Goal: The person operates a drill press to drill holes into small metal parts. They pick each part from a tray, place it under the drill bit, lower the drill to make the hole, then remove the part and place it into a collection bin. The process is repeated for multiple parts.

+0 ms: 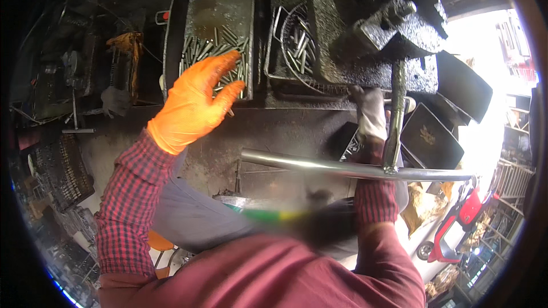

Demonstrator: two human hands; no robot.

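Note:
My left hand (197,100), in an orange rubber glove, reaches over the near end of a dark metal tray (249,0). Its thumb and fingers are apart, just above or touching a heap of short metal pins (200,49). Between thumb and forefinger only loose pins in the tray show. My right hand (370,113), in a greyish-white glove, is at the near edge of the oily machine bed, left of an upright bar (398,97). Its fingertips are in shadow by that edge, so their grip is hidden.
A wire basket (294,51) with more pins stands right of the tray. A long shiny metal bar (319,165) crosses above my right forearm, joined to the upright bar of the machine (365,34). Dark panels (431,137) stand at right; a red scooter (459,219) is beyond.

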